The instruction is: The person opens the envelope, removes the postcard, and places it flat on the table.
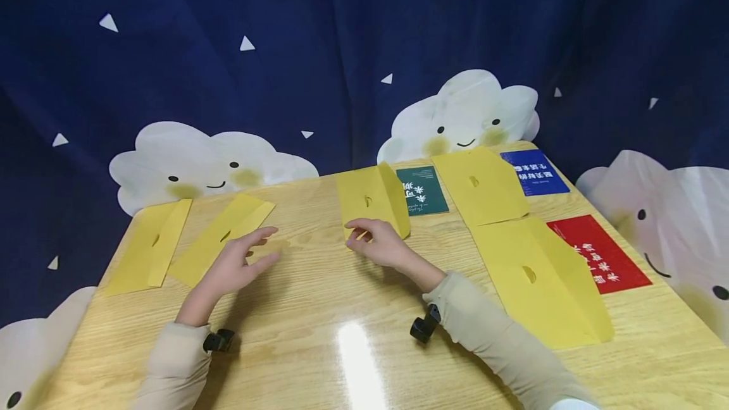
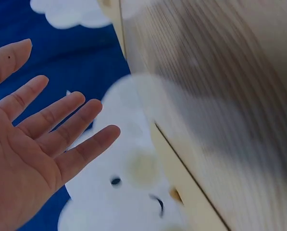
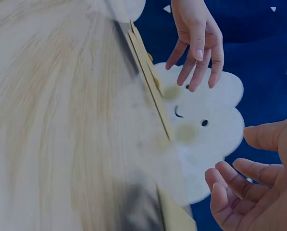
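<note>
flat yellow paper envelope with half-moon notch (image 1: 367,185) lies toward table's (image 1: 307,328) far edge, flap open rightward, beside dark green printed card (image 1: 428,192). contents: can't tell. right hand (image 1: 378,243), loosely bent, empty, hides its near edge. left hand (image 1: 230,266) spread, empty, partly covering second yellow envelope (image 1: 219,229).

head view: bright, glare on table (image 1: 302,309) | 2 wrist views: dimmer, partly blurred

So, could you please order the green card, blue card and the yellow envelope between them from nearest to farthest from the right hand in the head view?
1. Green card, ahead, to the right.
2. Yellow envelope, right of that card.
3. Blue card, right of the envelope.
</note>
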{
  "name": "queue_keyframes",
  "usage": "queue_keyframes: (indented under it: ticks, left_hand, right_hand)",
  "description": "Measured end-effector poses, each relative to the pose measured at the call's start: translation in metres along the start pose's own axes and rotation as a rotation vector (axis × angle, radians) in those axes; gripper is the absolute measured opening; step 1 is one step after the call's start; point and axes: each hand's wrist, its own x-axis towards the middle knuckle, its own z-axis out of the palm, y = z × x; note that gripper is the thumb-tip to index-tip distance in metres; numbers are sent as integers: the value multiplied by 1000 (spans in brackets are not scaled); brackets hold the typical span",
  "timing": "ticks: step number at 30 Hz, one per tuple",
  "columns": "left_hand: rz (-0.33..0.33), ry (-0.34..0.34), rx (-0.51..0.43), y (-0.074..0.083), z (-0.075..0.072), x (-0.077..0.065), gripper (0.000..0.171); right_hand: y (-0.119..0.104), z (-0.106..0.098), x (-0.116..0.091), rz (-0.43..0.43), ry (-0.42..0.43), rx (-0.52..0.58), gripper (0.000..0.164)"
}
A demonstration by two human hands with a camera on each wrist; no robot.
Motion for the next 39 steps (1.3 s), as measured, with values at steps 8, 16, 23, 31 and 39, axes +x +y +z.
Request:
queue_keyframes:
  ticks: [8, 16, 23, 31, 39]
  left_hand:
    - [-123, 18, 56, -32, -35, -29, 49]
    - [-228, 15, 110, -60, -58, -45, 42]
    - [-251, -10, 224, -80, -70, -53, 47]
    - [-281, -152, 346, -100, -69, -34, 70]
    - [-329, -251, 361, -103, -62, -18, 73]
  right_hand:
    - [-14, 49, 31, 70, -36, 102, 37]
    - [-25, 92, 55, 143, -36, 28, 40]
    - [-36, 118, 68, 138, -42, -73, 47]
    - [-38, 135, 77, 115, -53, -175, 59]
    - [-41, 141, 86, 112, -78, -256, 68]
